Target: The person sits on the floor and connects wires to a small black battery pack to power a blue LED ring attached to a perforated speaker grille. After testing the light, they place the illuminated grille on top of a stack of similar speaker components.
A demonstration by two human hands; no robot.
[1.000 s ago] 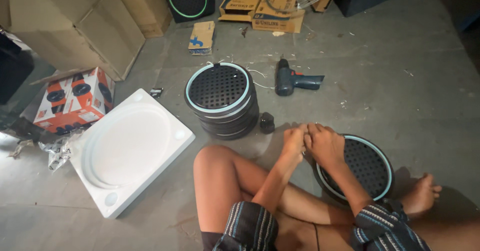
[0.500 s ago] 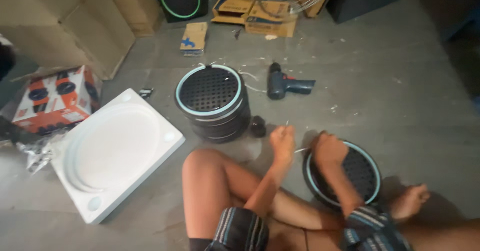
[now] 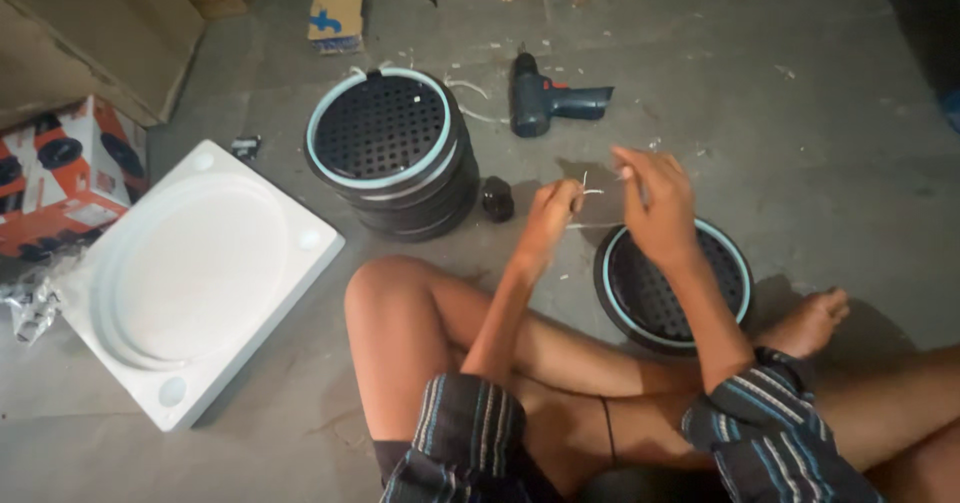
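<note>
While raised over the round speaker [image 3: 672, 283], left hand [image 3: 548, 215] & right hand [image 3: 655, 203] pinch a thin white tie [image 3: 590, 191] – fingers curled

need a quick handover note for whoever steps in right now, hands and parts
Left hand pinches one end of a thin white tie; right hand pinches the other, both raised above the floor.
Single round black grille lies under the right hand. Stack of the same grilles sits to the left, cordless drill behind, small black part beside the stack.
Done: tie picked up.
Left: tie not yet on any grille.
</note>
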